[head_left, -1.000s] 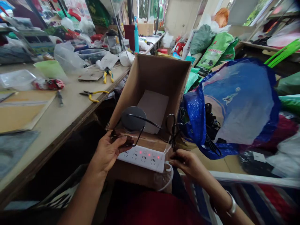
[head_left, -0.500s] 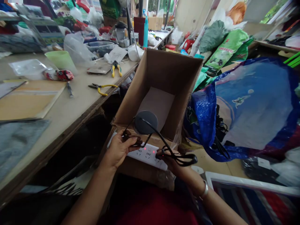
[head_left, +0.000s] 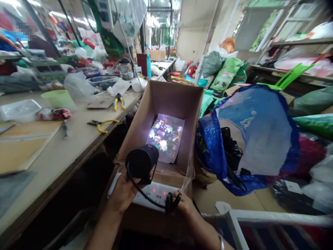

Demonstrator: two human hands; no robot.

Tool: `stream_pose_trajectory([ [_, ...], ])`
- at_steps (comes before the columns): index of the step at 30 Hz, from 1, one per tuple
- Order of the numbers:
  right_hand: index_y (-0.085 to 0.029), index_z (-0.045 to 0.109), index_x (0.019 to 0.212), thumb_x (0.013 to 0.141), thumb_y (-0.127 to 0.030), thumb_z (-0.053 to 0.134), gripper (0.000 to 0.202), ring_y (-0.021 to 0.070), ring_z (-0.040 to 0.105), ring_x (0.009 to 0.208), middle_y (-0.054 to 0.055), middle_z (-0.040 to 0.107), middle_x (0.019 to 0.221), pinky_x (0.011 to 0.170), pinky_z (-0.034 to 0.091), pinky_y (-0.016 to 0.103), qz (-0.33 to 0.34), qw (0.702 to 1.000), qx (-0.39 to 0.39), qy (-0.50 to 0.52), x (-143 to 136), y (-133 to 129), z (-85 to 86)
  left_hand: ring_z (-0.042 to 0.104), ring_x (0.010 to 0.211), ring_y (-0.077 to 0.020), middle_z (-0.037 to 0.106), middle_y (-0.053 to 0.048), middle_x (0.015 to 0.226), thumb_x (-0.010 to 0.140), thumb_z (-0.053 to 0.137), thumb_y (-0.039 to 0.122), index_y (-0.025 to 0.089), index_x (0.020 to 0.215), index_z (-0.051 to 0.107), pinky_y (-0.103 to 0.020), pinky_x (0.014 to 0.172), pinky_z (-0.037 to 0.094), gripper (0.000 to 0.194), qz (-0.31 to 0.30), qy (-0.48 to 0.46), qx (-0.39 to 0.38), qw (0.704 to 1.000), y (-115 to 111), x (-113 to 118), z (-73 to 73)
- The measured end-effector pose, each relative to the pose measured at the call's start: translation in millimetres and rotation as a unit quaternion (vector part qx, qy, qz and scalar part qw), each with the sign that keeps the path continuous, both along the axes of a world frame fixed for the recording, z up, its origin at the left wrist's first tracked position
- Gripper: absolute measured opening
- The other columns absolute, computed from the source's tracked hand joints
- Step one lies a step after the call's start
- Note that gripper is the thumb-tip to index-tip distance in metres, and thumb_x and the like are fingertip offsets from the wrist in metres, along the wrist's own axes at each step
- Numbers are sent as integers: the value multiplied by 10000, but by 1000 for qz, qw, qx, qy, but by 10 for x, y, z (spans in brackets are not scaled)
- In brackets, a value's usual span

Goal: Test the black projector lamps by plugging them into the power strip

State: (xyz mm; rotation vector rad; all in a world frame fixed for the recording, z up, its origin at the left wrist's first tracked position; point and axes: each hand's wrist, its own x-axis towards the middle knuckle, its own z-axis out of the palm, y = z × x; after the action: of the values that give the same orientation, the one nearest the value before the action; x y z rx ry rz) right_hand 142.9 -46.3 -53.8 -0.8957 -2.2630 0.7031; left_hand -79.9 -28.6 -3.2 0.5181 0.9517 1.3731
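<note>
From where I stand, the left hand (head_left: 123, 194) has its fingers curled up under the black projector lamp (head_left: 142, 159), holding it low, near its bracket (head_left: 154, 170). The lamp sits up over the near edge of an open cardboard box (head_left: 173, 92), its round back toward the person. Down inside, a pale sheet of paper (head_left: 179, 125) lies on the bottom, scattered with bright white and coloured light spots (head_left: 163, 143). The right hand (head_left: 184, 205) has its fingers drawn in narrow on the bundled black cord (head_left: 170, 203), at the right end of a white power strip (head_left: 148, 195) with red lights glowing; whether a plug is seated there I can't tell. The cord loops from the lamp across the strip. Over on the workbench (head_left: 52, 152), to the left, lie yellow-handled pliers (head_left: 104, 125) and a second, yellow-and-blue pair (head_left: 119, 103). Right of the box, a big blue bag (head_left: 260, 139) gapes open, dark cables (head_left: 230, 146) inside.
</note>
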Motion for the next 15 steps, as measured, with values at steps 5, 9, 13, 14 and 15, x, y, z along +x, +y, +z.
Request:
stream_pose_trajectory([
  [5,-207,610,898,731,-16,549,261,184,582,800,51,641,875,690,481,283,-28,997,-38,59,-86,-5,-98,697,806,-233,747,-74,868,599,808,163,161,868,690,-307,690,575,294,-37,12,2,999,13,-26,-102],
  [9,-214,602,1015,733,-33,522,345,193,603,852,73,632,916,718,505,292,-60,993,-25,102,-144,-23,-203,701,750,-238,755,-63,813,557,846,248,174,796,723,-314,670,581,279,-38,-1,5,999,4,-10,-149],
  [13,-214,573,1062,770,-53,483,346,183,602,845,91,604,945,711,521,284,-71,989,39,126,-166,-20,-264,698,779,-224,757,-19,851,582,832,231,247,889,723,-307,689,578,326,-11,-9,4,1000,-11,-43,-211],
  [14,-213,571,1063,775,-58,484,338,185,601,838,93,600,938,701,524,285,-71,989,49,120,-167,-17,-269,694,814,-226,755,-9,883,591,827,230,276,959,705,-306,703,574,390,-3,-5,2,1000,-17,-59,-228],
  [15,-213,570,1063,779,-63,491,331,189,599,836,95,596,936,696,526,289,-73,990,54,110,-167,-15,-274,686,863,-231,751,-2,917,600,821,238,304,1037,675,-310,723,570,465,1,-1,0,1000,-23,-77,-246],
])
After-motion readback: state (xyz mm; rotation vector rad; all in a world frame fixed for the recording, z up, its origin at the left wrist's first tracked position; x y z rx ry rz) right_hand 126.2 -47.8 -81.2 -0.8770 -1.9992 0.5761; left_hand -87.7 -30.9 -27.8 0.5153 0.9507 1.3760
